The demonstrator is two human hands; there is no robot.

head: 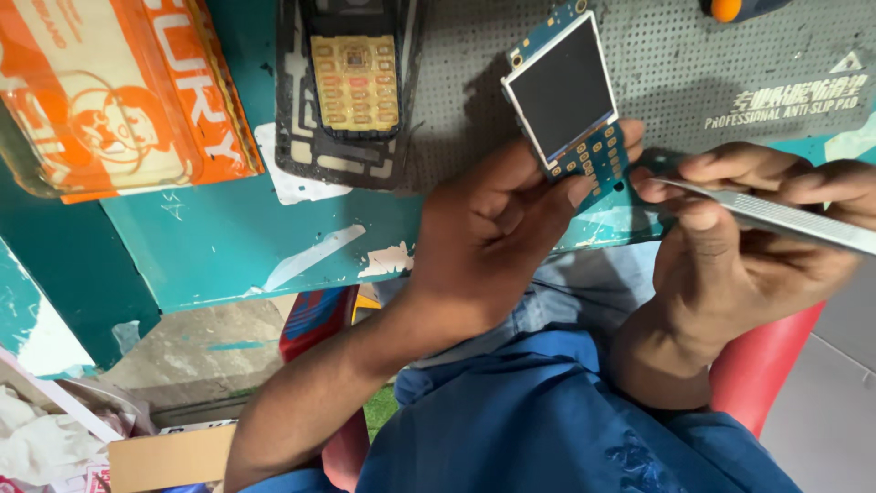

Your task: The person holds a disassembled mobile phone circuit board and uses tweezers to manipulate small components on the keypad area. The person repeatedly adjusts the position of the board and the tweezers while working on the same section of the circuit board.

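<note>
Two hands work at the near edge of a teal table (pixel 228 246). Left hand (pixel 484 246): fingers curled shut, pinching the lower keypad end of a blue circuit board (pixel 570 100) with a dark screen, tilted, held above the grey perforated mat (pixel 693 64). Right hand (pixel 730 237): fingers closed around silver tweezers (pixel 776 215), tip just beside the board's lower right edge. Far left of the board, a keypad phone frame (pixel 351 87) lies on the mat. An orange box (pixel 119 91) sits at far left.
</note>
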